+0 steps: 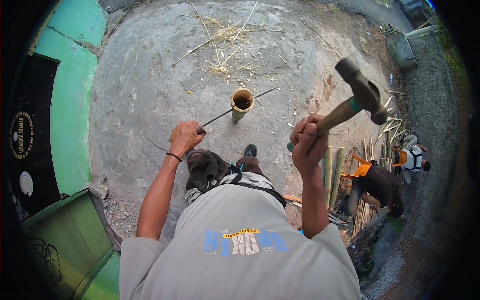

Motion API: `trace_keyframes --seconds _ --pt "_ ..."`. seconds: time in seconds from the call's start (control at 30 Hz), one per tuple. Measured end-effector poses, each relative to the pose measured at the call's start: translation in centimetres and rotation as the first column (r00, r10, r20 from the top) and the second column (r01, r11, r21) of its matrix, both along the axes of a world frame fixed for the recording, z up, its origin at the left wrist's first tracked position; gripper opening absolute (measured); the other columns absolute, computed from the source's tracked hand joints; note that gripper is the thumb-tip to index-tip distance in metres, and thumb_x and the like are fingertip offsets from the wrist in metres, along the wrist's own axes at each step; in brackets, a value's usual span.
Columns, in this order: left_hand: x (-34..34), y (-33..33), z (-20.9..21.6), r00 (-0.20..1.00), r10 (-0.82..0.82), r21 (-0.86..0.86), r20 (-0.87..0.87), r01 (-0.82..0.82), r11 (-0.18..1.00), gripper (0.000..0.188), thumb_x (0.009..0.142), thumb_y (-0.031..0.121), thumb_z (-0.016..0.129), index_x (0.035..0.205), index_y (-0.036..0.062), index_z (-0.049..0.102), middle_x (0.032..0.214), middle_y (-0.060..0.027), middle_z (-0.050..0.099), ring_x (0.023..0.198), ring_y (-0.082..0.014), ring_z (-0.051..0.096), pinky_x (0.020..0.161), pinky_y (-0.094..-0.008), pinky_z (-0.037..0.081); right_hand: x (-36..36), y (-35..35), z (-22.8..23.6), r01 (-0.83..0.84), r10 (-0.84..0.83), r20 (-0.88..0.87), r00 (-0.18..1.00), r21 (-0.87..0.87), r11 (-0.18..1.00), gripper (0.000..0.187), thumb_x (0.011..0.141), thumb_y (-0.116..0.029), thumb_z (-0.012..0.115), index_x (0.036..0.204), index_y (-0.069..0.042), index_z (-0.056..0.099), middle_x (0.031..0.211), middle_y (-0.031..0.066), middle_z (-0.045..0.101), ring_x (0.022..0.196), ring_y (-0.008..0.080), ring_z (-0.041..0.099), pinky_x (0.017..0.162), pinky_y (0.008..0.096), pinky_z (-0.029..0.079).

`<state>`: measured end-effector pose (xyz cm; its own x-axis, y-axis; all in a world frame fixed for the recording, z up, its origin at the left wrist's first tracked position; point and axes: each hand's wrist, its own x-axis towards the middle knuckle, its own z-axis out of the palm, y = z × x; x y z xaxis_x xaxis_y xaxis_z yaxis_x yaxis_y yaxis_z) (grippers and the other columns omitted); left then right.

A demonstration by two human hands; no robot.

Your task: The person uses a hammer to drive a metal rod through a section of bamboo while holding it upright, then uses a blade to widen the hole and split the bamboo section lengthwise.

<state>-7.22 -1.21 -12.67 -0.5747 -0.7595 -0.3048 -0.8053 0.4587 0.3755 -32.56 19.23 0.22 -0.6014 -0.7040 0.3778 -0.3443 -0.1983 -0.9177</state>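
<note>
Grey shirt (240,272), blue lettering (213,241) and lettered yellow strip (241,233) across chest. Left hand (184,138) clenched round handle (200,129) of long thin metal bar (217,118). Right hand (308,140) grasping hammer (351,103) by wooden handle, head raised. Bamboo tube (239,114) upright on ground (135,100) ahead, bar showing on both sides of its mouth. Black panel (40,125) on green wall (76,115) at left, yellow ring of lettering. Farther off, straw (220,68) scattered on ground.

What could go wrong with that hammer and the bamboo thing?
The hammer, raised in the right grip, might miss and hit the left grip, which holds one end of the dark rod. The bamboo tube seems to stand upright with neither grip touching it, so a knock could perhaps tip it over.
</note>
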Motion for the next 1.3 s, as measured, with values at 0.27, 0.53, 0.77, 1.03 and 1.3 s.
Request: trace_keyframes --seconds 0.27,0.53,0.77,1.03,1.3 --pt "-0.1 0.9 -0.6 1.0 0.013 -0.018 -0.008 -0.013 1.0 0.026 0.08 0.034 0.072 0.086 0.01 0.077 0.081 -0.0233 0.071 0.079 -0.0447 0.071 0.071 -0.0496 0.059 3.2 10.8 -26.3 -0.208 0.244 0.109 0.964 0.879 0.428 0.041 0.108 -0.037 0.048 0.101 0.001 0.061 0.072 0.0179 0.058 0.07 0.0321 0.061 0.066 0.0468 0.047" --pt "-0.1 0.0 -0.4 0.999 -0.033 -0.006 -0.02 0.033 0.999 0.029 0.083 0.034 0.068 0.084 0.006 0.076 0.08 -0.0244 0.071 0.076 -0.045 0.071 0.068 -0.0511 0.058 -0.3 4.0 -9.7 0.012 -0.167 0.168 0.972 0.669 0.743 0.041 0.109 -0.045 0.049 0.095 -0.007 0.053 0.068 -0.002 0.048 0.055 0.0071 0.046 0.047 0.026 0.038" --pt "-0.3 -1.6 -0.3 0.998 -0.058 -0.015 0.004 0.058 0.998 0.028 0.083 0.034 0.07 0.084 0.0062 0.075 0.079 -0.0238 0.071 0.076 -0.0448 0.07 0.069 -0.0515 0.058 0.4 2.5 -3.8 0.04 -0.039 -0.016 0.999 0.065 0.997 0.038 0.113 -0.036 0.04 0.102 -0.001 0.049 0.062 -0.0019 0.042 0.051 0.0057 0.039 0.044 0.0268 0.032" --pt "-1.2 -1.6 1.1 0.995 -0.076 -0.022 0.062 0.078 0.997 0.027 0.082 0.034 0.071 0.084 0.0074 0.076 0.079 -0.0236 0.071 0.076 -0.0441 0.071 0.069 -0.0513 0.059 0.2 0.2 -13.2 0.052 -0.008 -0.067 0.998 0.686 0.725 0.035 0.112 -0.035 0.046 0.098 -0.003 0.052 0.066 0.0118 0.055 0.052 0.0256 0.051 0.05 0.0403 0.041" --pt "-1.6 -2.8 0.7 0.996 -0.068 -0.04 0.06 0.071 0.997 0.03 0.081 0.034 0.071 0.084 0.0047 0.076 0.078 -0.0243 0.071 0.074 -0.0439 0.071 0.067 -0.0506 0.059 0.3 0.5 -1.5 -0.017 -0.015 0.117 0.993 0.268 0.963 0.034 0.112 -0.031 0.043 0.102 0.0 0.05 0.061 -0.0004 0.042 0.052 0.006 0.043 0.045 0.0262 0.034"
